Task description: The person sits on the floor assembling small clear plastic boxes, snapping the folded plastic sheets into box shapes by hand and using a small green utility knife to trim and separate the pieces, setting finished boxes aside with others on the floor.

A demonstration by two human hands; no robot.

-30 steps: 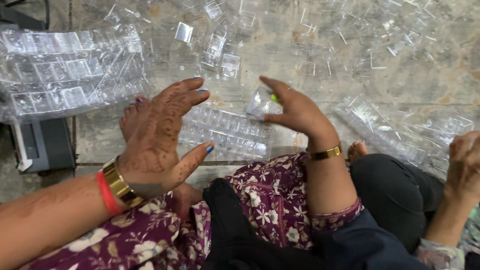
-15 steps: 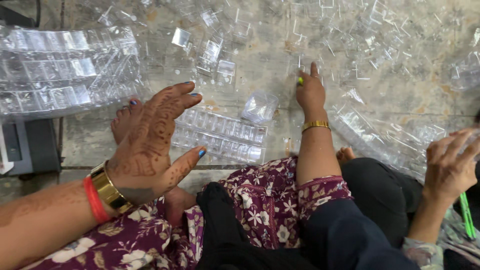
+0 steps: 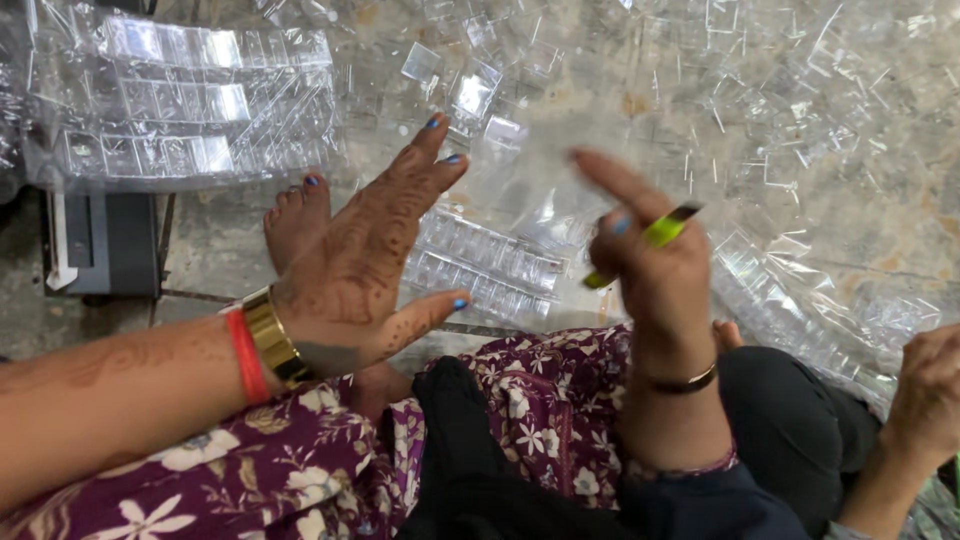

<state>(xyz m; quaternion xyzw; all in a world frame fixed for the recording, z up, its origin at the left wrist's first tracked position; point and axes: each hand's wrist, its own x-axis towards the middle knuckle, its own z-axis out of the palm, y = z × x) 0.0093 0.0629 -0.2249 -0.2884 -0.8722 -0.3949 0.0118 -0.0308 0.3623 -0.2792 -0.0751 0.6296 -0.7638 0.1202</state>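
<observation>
Floor (image 3: 880,230) of grey stone carries the whole work area, strewn with clear plastic offcuts and small transparent boxes. Largest item is the bagged stack of clear boxes (image 3: 180,100) at upper left, lying flat with its long axis running left to right, well apart from both hands. Next in size, the clear compartment tray (image 3: 490,265) lies on the floor directly ahead of the seated person's knees, its long axis running from upper left down to lower right. Left hand (image 3: 365,265) is spread open above and across the tray's near-left end, fingers fanned, gripping nothing; whether the palm touches the tray cannot be told. A bare foot (image 3: 295,215) shows just behind this hand. Right hand (image 3: 650,260) is raised just beyond the tray's right end, blurred, forefinger extended up and to the left, the remaining fingers closed round a yellow-green tool (image 3: 655,235) held slanting, tip pointing up and right. The tray therefore lies between the two hands, to the left of the right hand and below it; the left hand is the nearer. Loose small clear boxes (image 3: 475,95) lie beyond the tray, nearer the left fingertips. A co-worker's hand (image 3: 925,400) shows at the lower right edge, apart from the tray.
</observation>
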